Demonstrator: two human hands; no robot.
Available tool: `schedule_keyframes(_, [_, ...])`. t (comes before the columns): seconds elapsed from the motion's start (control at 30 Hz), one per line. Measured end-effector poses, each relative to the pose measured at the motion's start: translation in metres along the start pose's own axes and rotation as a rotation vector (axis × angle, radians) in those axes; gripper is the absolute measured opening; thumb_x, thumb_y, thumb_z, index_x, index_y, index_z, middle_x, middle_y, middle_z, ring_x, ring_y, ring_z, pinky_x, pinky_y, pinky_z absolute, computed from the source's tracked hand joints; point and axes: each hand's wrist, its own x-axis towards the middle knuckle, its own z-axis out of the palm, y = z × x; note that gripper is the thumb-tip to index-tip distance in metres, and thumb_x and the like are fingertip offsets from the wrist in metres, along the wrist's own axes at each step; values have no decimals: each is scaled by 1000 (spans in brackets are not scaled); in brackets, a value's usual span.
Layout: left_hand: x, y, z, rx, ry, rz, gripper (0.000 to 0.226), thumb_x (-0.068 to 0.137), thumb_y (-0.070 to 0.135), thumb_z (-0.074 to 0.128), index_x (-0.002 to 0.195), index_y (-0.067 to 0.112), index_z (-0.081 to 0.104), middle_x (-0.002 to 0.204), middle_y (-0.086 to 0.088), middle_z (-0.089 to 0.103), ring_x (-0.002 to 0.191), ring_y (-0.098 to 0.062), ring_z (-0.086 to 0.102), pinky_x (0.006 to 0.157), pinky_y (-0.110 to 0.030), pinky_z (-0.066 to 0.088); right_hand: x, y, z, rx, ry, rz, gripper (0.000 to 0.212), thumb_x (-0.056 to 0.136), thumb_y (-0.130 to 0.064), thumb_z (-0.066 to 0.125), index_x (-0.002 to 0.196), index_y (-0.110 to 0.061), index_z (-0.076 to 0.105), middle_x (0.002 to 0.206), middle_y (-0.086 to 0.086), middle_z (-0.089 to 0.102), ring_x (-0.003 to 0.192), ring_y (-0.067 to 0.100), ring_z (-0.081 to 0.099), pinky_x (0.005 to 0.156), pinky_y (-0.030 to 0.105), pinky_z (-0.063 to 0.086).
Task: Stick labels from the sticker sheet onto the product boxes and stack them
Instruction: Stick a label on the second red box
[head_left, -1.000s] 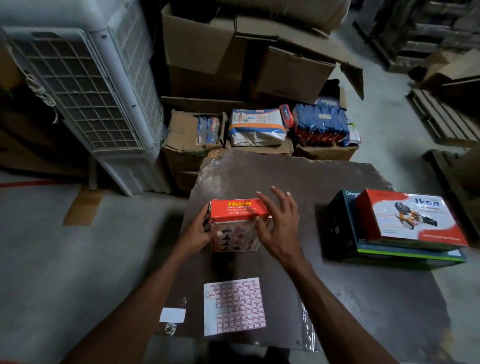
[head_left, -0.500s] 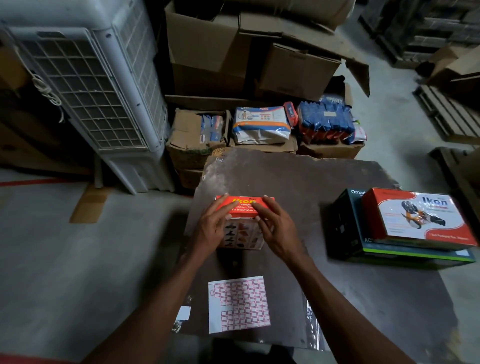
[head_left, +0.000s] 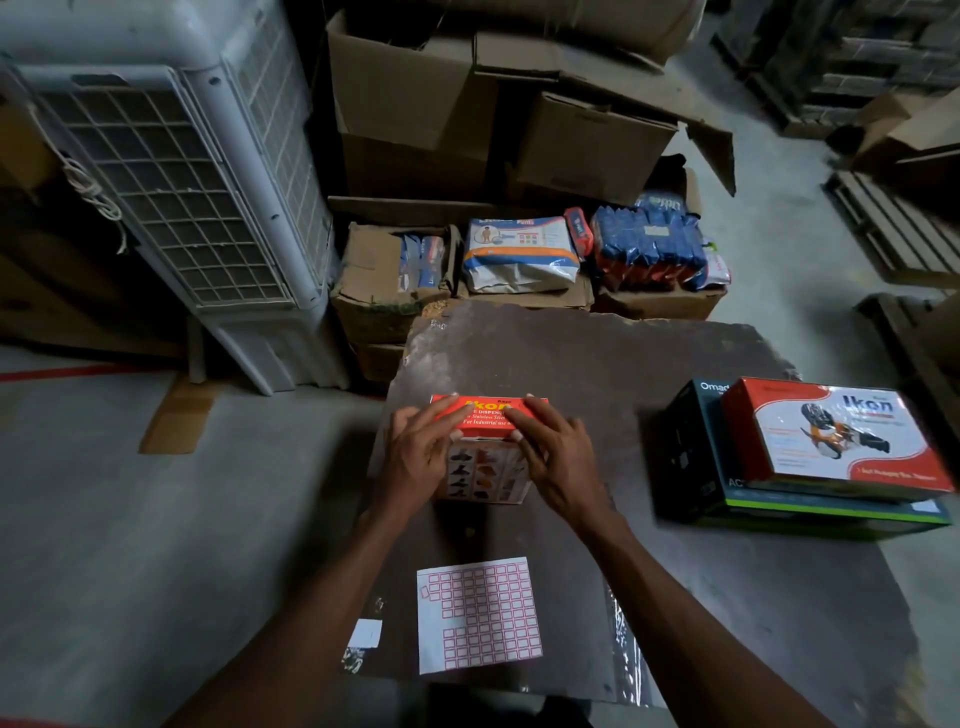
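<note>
- Orange box (head_left: 488, 447) stands mid-table (head_left: 597, 364), red top face up.
- Left hand (head_left: 418, 457) laid flat on box's left side and top, fingers spread, not clenched.
- Right hand (head_left: 553, 452) same on right side; fingertips of both nearly meet on top.
- Sticker sheet (head_left: 478, 616) flat at near table edge, apart from box; some labels gone.
- Red box (head_left: 831, 434) stacked on dark box (head_left: 696, 457), at right.
- Cooler (head_left: 171, 192) back left.

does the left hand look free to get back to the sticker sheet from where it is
Probably yes. The left hand rests on the small red box, and the sticker sheet lies flat just nearer the person, with only bare table surface between. Only the person's own forearms pass beside it.
</note>
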Motion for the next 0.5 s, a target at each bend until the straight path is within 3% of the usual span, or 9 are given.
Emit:
schedule_keyframes(0.13, [0,3,2,-70,35,-19,43,96,12,66,133,34,66,142,17,55,112,-17,51,95,-13,31,1,2,-1,-38,8,1,42,103,-55,37,140,-46,56,153,-3,50,106,32,56,87,45,47])
schedule_keyframes(0.33, [-3,-4,1,-21,-22,6,41,96,26,61,136,35,63,148,16,51,102,-19,48,93,-32,43,-5,1,-4,-50,-23,-5,44,102,-53,40,143,-46,54,157,-1,46,108,31,53,87,45,47])
schedule_keyframes(0.5, [-13,-5,-6,243,-100,14,53,94,33,67,143,45,51,157,21,39,131,-20,40,102,-44,27,-14,3,5,-252,19,-54,47,102,-51,47,148,-45,46,161,-3,39,133,33,41,99,48,41])
